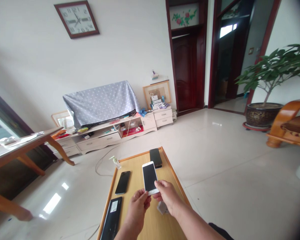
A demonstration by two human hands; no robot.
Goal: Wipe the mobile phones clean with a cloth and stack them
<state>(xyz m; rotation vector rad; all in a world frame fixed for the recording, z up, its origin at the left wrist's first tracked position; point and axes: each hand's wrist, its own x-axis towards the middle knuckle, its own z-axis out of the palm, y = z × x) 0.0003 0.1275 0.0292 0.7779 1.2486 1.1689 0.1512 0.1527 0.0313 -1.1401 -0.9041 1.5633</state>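
Observation:
A white smartphone (149, 177) with a dark screen is held up above the wooden table (133, 200), screen towards me. My left hand (138, 207) pinches its lower left corner between thumb and fingers. On the lower right side my right hand (167, 195) grips it, thumb over the edge of the screen. Under my right wrist lies a greyish crumpled item (162, 208), partly hidden, whose kind I cannot make out. Just beyond the white phone, a black phone (155, 156) rests on something dark. To the left lies another black phone (122, 182).
A long black box-like object (111, 218) with a white label lies along the table's left edge. A clear pump bottle (115, 162) stands at the far left corner. Past the table are a low TV cabinet (100, 144), a potted plant (263, 113) and a wooden chair (287, 116).

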